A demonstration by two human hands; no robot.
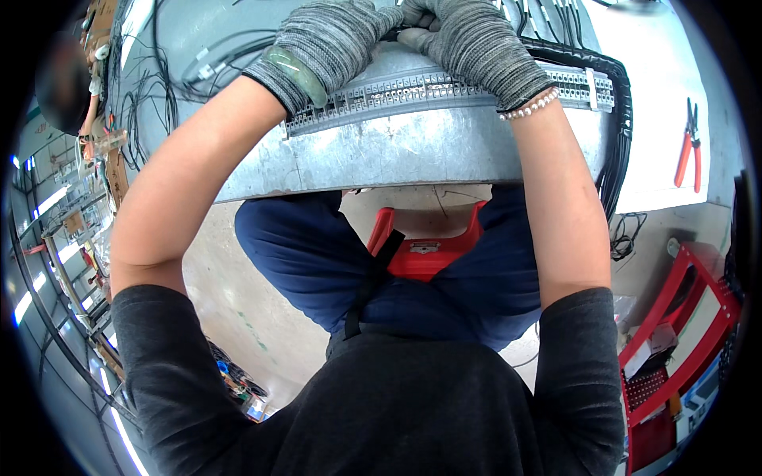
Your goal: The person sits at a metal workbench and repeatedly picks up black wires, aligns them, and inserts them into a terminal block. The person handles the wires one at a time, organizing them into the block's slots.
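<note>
My left hand (333,44) and my right hand (468,47), both in grey knitted gloves, meet at the far side of the metal work surface (389,155). Their fingers are closed around a dark stretch of cable that shows only as a sliver between them. Loose black cables (230,63) run out past my left hand. To the right, a thick black-wrapped cable bundle (583,57) comes from behind my right hand and bends down over the near edge. Under my wrists lies a long grey terminal strip (413,94), partly covered by both arms.
Red-handled pliers (689,151) rest on a white sheet (655,103) at the right. Several thin black wires (159,79) lie at the left. A red stool (429,250) shows between my knees, and a red rack (675,317) stands at lower right.
</note>
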